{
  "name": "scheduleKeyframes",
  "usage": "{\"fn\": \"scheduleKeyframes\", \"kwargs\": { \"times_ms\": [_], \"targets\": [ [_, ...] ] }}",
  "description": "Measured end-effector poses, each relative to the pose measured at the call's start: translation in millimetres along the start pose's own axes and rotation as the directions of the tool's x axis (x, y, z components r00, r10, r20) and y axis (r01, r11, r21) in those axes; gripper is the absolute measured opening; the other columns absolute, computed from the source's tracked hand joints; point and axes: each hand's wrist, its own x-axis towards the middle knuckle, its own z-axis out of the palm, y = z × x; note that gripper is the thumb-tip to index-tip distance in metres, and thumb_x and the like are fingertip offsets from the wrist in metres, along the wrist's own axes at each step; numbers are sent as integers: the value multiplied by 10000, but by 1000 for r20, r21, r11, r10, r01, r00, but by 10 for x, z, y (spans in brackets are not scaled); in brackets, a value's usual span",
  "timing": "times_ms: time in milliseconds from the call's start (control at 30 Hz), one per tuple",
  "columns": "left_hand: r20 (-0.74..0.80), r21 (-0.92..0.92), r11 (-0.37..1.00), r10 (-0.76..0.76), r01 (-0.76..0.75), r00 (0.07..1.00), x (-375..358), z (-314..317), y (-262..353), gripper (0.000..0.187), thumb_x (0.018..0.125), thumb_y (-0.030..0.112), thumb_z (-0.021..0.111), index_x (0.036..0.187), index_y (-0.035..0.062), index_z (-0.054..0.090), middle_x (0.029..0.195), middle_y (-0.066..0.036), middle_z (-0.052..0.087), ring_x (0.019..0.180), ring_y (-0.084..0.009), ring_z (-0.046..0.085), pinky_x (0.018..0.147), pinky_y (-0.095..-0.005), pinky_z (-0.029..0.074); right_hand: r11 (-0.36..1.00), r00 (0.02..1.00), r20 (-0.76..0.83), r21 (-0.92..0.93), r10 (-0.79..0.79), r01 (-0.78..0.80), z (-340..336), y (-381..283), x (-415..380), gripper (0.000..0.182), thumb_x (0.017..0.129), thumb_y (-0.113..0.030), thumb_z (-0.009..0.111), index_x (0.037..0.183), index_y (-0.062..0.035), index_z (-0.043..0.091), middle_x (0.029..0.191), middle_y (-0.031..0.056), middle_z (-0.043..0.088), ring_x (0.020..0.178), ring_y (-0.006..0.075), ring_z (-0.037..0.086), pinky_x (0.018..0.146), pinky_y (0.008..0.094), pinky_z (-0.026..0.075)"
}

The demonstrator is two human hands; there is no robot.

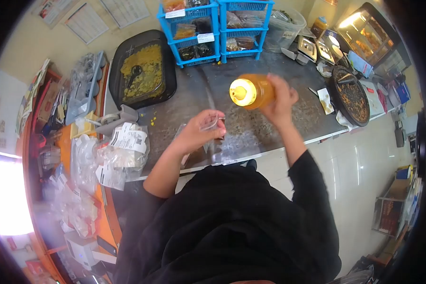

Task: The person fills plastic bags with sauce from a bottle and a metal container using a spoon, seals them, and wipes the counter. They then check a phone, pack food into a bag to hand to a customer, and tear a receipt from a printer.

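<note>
In my right hand point(280, 100) is a squeeze bottle point(261, 93) of orange-yellow sauce, its fingers wrapped round the body. The bottle lies tilted over the worktop, its bright yellow top point(243, 92) and nozzle pointing left and toward the camera. My left hand point(201, 130), to the lower left of the bottle, is closed on a small clear plastic bag point(208, 122), its rounded mouth showing above the fingers. The bag's lower part is hard to make out against the shiny surface. Bottle and bag are apart.
A black tray point(112, 78) of yellow food with a ladle point(135, 72) stands at the back left. Blue racks point(217, 33) hold packed bags. Right sits a dark round pan point(333, 90); plastic packets point(123, 151) lie left. The dark worktop point(194, 90) ends at my waist.
</note>
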Motion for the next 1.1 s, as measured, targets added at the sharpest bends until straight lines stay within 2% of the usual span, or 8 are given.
{"fn": "scheduleKeyframes", "kwargs": {
  "times_ms": [133,233,300,400,500,633,833,1100],
  "targets": [
    [21,126,991,39,-42,999,-100,-8,440,411,812,97,725,1172,21,541,992,-31,606,965,-97,566,844,-261,465,844,871,-52,-282,-488,456,-721,-372,848,600,686,-225,731,1244,-283,517,1263,-110,568,1192,109,502,968,417,214],
    [49,171,978,114,-121,992,-152,16,667,412,783,102,758,1131,3,562,980,-3,601,954,-71,550,837,-254,458,604,687,-23,-499,-726,621,-1114,-700,1259,508,757,-199,647,1235,-319,522,1257,-147,571,1169,78,511,948,411,210],
    [77,166,972,158,-169,984,-162,2,722,429,769,106,772,1126,-2,561,959,11,589,943,-65,541,831,-252,458,476,555,17,-492,-832,729,-1297,-932,1482,500,765,-147,634,1232,-288,527,1275,-134,569,1213,101,495,962,383,201],
    [95,237,951,183,-200,979,-220,26,841,443,758,101,782,1124,-7,557,922,19,566,914,-62,533,824,-253,455,264,338,17,-589,-941,764,-1445,-1226,1732,482,799,-217,669,1246,-296,509,1261,-128,578,1244,117,463,1058,423,174],
    [146,198,937,263,-289,954,-196,12,888,467,746,179,801,1091,-14,553,795,49,457,750,-46,445,711,-222,386,85,102,-21,-725,-995,683,-1460,-1400,1999,393,815,-243,683,1145,-379,520,1203,-186,587,1218,109,478,1108,461,84],
    [178,146,943,271,-298,946,-270,12,1034,441,759,180,789,1088,3,554,806,41,486,779,-57,480,740,-232,406,56,0,-84,-660,-996,749,-1467,-1678,2176,290,833,-250,652,1052,-402,539,1150,-196,605,1184,96,503,1102,465,65],
    [251,93,932,318,-350,914,-331,-30,1112,385,796,177,750,1105,34,570,936,-17,618,880,-99,569,779,-268,452,60,-16,-116,-616,-993,786,-1581,-1963,2179,176,874,-263,585,985,-400,575,1104,-212,632,1144,79,538,1066,471,93],
    [352,2,947,301,-322,886,-396,-72,1172,393,803,142,734,1142,27,571,998,-51,640,952,-140,606,853,-298,477,-2,-148,-225,-542,-963,840,-1561,-2107,2346,191,833,-224,644,929,-386,616,1020,-198,680,1104,72,569,1008,458,124]
  ]
}}
